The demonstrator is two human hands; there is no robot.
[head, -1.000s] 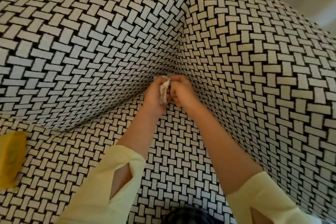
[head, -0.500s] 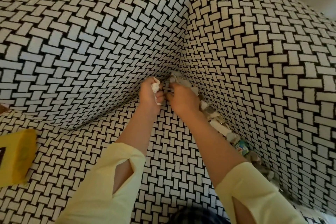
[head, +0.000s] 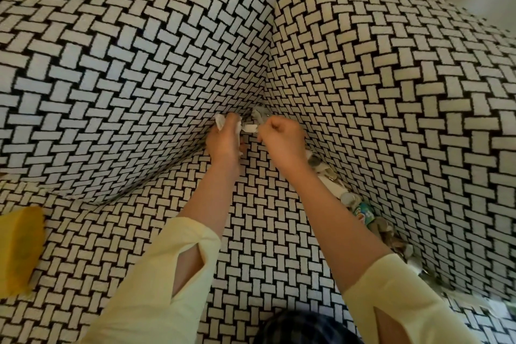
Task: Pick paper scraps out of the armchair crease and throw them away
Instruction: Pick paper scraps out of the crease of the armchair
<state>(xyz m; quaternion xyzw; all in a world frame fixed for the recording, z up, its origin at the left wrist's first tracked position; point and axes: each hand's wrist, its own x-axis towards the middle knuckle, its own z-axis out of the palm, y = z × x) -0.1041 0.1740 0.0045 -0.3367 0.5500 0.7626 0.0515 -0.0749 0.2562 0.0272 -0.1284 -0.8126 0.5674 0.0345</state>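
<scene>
In the crease (head: 332, 184) between the seat cushion (head: 265, 232) and the right-side wall of the armchair (head: 391, 92), a line of paper scraps (head: 321, 169) lies wedged, running from just behind your right wrist toward the lower right edge of the view. Among the grey and white pieces sits one colourful wrapper (head: 363, 211). More scraps fill the inner corner (head: 258, 114), where the back and the side wall meet the seat. Your left hand (head: 226, 142) is at that corner with its fingers (head: 233, 123) curled round a wad of white paper (head: 220, 121), which protrudes above and beside the knuckles. Your right hand (head: 282, 137) is just beside it, fingers drawn in tight like a fist. A white scrap (head: 249, 127) sits between the two hands, touching the wad and reaching the right fingertips; you cannot tell from this view whether the right fingers actually pinch it. Both forearms extend over the seat cushion, and pale yellow sleeves (head: 156, 288) with slit cuffs cover them from below the elbow. The upholstery carries a black-and-white basket-weave pattern throughout. A yellow object (head: 19, 248) rests on the seat at the far left edge of the view, well apart from both hands.
</scene>
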